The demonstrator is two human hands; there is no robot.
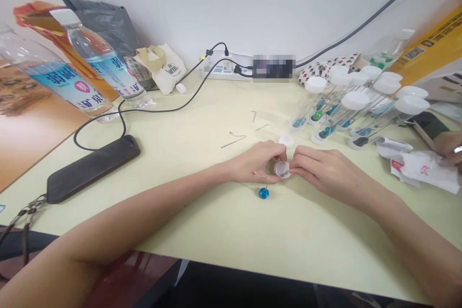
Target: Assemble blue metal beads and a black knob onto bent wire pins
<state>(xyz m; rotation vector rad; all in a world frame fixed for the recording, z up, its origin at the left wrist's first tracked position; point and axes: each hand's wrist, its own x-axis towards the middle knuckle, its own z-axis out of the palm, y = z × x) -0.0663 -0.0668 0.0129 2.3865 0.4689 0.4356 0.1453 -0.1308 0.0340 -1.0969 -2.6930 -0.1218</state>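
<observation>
My left hand (258,162) is closed round a small white-rimmed container (282,170) near the middle of the table. From the right, my right hand (319,167) pinches at the container's rim; what its fingertips hold, if anything, is too small to make out. A shiny blue disc (263,193) with a thin wire lies just below my left hand. A white cap (286,141) rests behind the container. Farther back are a thin bent metal piece (234,141) and a small hex key (254,116).
Clear tubes with white caps (355,101) crowd the back right. Beside them are white packets (422,167) and another person's hand (449,147). A black phone (94,168), a looping cable and water bottles (108,65) occupy the left. A power strip (225,70) sits by the wall.
</observation>
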